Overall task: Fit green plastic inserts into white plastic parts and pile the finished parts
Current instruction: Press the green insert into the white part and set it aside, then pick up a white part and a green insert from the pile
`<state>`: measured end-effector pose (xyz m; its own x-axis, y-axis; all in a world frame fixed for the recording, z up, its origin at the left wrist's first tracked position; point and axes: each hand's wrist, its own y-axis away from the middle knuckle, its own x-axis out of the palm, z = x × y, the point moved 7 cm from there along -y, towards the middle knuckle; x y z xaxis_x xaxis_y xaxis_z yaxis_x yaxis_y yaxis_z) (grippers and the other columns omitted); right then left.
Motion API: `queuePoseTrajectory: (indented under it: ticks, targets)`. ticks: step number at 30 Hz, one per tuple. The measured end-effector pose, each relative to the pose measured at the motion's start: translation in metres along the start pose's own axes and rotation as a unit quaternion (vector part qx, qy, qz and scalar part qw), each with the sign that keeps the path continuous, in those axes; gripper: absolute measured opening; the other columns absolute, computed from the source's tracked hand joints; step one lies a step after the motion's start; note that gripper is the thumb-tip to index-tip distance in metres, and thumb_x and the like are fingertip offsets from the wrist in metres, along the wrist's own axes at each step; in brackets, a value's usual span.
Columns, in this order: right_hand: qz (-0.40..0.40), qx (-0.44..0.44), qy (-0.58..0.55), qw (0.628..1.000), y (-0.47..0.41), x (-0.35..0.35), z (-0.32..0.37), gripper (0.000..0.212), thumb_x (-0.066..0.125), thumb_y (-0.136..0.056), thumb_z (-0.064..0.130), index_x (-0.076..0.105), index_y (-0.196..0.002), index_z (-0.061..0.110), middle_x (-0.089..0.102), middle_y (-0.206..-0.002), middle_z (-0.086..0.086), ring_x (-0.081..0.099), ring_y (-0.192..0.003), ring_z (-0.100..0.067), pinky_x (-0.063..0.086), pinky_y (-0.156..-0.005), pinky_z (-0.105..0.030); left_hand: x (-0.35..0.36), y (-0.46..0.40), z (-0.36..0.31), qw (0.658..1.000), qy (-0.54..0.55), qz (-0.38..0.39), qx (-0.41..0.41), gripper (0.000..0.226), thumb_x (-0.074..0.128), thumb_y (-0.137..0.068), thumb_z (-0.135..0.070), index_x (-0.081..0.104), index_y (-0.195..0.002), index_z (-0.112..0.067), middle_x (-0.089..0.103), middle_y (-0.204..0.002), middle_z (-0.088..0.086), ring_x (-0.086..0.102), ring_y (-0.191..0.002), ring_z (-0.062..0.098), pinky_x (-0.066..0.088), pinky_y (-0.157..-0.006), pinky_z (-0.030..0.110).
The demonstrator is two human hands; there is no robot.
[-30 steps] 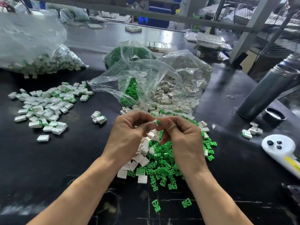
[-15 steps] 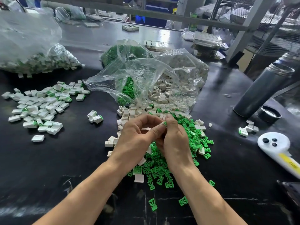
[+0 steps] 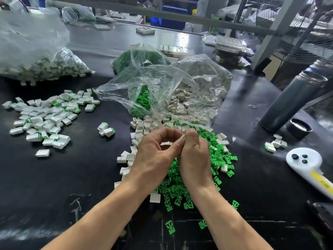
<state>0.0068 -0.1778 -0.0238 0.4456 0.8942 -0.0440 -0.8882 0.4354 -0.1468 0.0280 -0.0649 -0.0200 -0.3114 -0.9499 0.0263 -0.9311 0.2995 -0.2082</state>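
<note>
My left hand (image 3: 155, 156) and my right hand (image 3: 195, 157) meet fingertip to fingertip over a loose heap of green inserts (image 3: 221, 156) and white parts (image 3: 142, 127). Together they pinch one white part with a green insert (image 3: 184, 135), of which only a green sliver shows. A pile of finished parts (image 3: 45, 118) lies on the black table at the left. A clear bag (image 3: 180, 87) behind the heap spills white parts and green inserts.
A second bag of finished parts (image 3: 45, 67) lies at the far left. A grey flask (image 3: 292, 101) and its cap (image 3: 299, 127) stand at the right, with a white handheld controller (image 3: 306, 163) and a few parts (image 3: 275, 143) near it.
Both hands stayed joined on the same part and sank slightly toward the heap. The right fingers have closed further over the green insert, so less of it shows.
</note>
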Motion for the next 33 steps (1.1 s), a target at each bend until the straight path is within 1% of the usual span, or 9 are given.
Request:
queuePoseTrajectory:
  ticks: [4, 7, 12, 17, 19, 21, 25, 28, 33]
  targets:
    - [-0.012, 0.0, 0.005, 1.0, -0.001, -0.001, -0.001, 0.055, 0.031, -0.099, 0.047, 0.076, -0.074, 0.028, 0.078, -0.082, 0.014, 0.073, -0.08, -0.001, 0.056, -0.071, -0.016, 0.0, -0.001, 0.002, 1.0, 0.004, 0.0, 0.001, 0.012, 0.074, -0.088, -0.034, 0.075, -0.096, -0.025, 0.077, -0.103, 0.0, 0.073, -0.101, 0.02, 0.057, -0.095, 0.051]
    - [-0.023, -0.003, 0.015, 1.0, -0.001, -0.003, -0.002, 0.055, 0.031, -0.098, 0.046, 0.076, -0.075, 0.025, 0.076, -0.076, 0.015, 0.072, -0.075, 0.0, 0.053, -0.065, -0.014, 0.001, 0.0, 0.001, 1.0, 0.002, 0.002, 0.003, 0.011, 0.074, -0.088, -0.035, 0.075, -0.096, -0.027, 0.077, -0.101, -0.001, 0.073, -0.1, 0.018, 0.058, -0.093, 0.047]
    - [-0.019, 0.003, 0.013, 1.0, -0.001, -0.001, -0.005, 0.056, 0.031, -0.098, 0.046, 0.079, -0.086, 0.019, 0.079, -0.084, 0.004, 0.074, -0.083, -0.006, 0.059, -0.076, -0.025, 0.0, 0.0, 0.001, 1.0, 0.007, -0.001, 0.0, 0.008, 0.074, -0.091, -0.031, 0.075, -0.096, -0.025, 0.077, -0.101, -0.001, 0.073, -0.099, 0.017, 0.058, -0.091, 0.041]
    - [0.006, 0.01, 0.008, 1.0, -0.002, -0.002, -0.001, 0.058, 0.032, -0.106, 0.055, 0.076, -0.07, 0.041, 0.072, -0.065, 0.013, 0.068, -0.064, -0.002, 0.05, -0.062, -0.018, -0.003, -0.001, -0.002, 1.0, 0.005, -0.014, -0.005, 0.006, 0.077, -0.091, -0.026, 0.075, -0.095, -0.021, 0.077, -0.091, -0.001, 0.072, -0.085, 0.012, 0.058, -0.077, 0.028]
    - [-0.005, -0.003, 0.047, 0.999, -0.003, -0.008, 0.001, 0.069, 0.028, -0.105, 0.063, 0.07, -0.061, 0.03, 0.061, -0.053, 0.013, 0.056, -0.052, -0.002, 0.043, -0.055, -0.018, -0.009, -0.001, -0.002, 0.999, -0.012, -0.035, -0.013, 0.007, 0.078, -0.09, -0.025, 0.075, -0.095, -0.022, 0.077, -0.091, -0.002, 0.071, -0.086, 0.012, 0.058, -0.08, 0.031]
    - [-0.027, -0.028, 0.077, 0.996, -0.004, -0.016, 0.004, 0.07, 0.029, -0.103, 0.066, 0.068, -0.064, 0.023, 0.059, -0.054, 0.01, 0.052, -0.05, -0.003, 0.038, -0.053, -0.016, -0.018, -0.003, -0.002, 0.997, -0.041, -0.059, -0.018, 0.01, 0.079, -0.088, -0.028, 0.074, -0.096, -0.024, 0.076, -0.091, -0.005, 0.071, -0.085, 0.01, 0.057, -0.077, 0.025]
    - [0.013, -0.085, 0.076, 0.993, -0.003, -0.016, 0.011, 0.04, 0.05, -0.105, 0.053, 0.07, -0.086, 0.025, 0.066, -0.071, 0.009, 0.055, -0.06, -0.003, 0.041, -0.058, -0.02, -0.033, -0.005, -0.008, 0.994, -0.066, -0.08, -0.018, 0.01, 0.079, -0.087, -0.024, 0.075, -0.096, -0.022, 0.077, -0.089, -0.005, 0.072, -0.087, 0.013, 0.057, -0.077, 0.021]
    - [0.048, -0.104, 0.091, 0.989, -0.003, -0.008, 0.013, 0.014, 0.066, -0.1, 0.039, 0.071, -0.093, 0.027, 0.07, -0.078, 0.012, 0.062, -0.068, -0.004, 0.046, -0.061, -0.019, -0.035, -0.004, -0.011, 0.995, -0.06, -0.073, -0.016, 0.008, 0.079, -0.088, -0.016, 0.076, -0.095, -0.017, 0.078, -0.087, -0.003, 0.073, -0.086, 0.016, 0.058, -0.075, 0.019]
    - [0.042, -0.085, 0.116, 0.989, -0.003, -0.011, 0.007, 0.009, 0.069, -0.099, 0.033, 0.07, -0.091, 0.028, 0.071, -0.082, 0.016, 0.064, -0.073, -0.002, 0.047, -0.063, -0.013, -0.041, -0.005, -0.009, 0.992, -0.109, -0.061, -0.026, 0.012, 0.079, -0.088, -0.017, 0.075, -0.098, -0.023, 0.076, -0.086, -0.004, 0.071, -0.082, 0.012, 0.059, -0.072, 0.02]
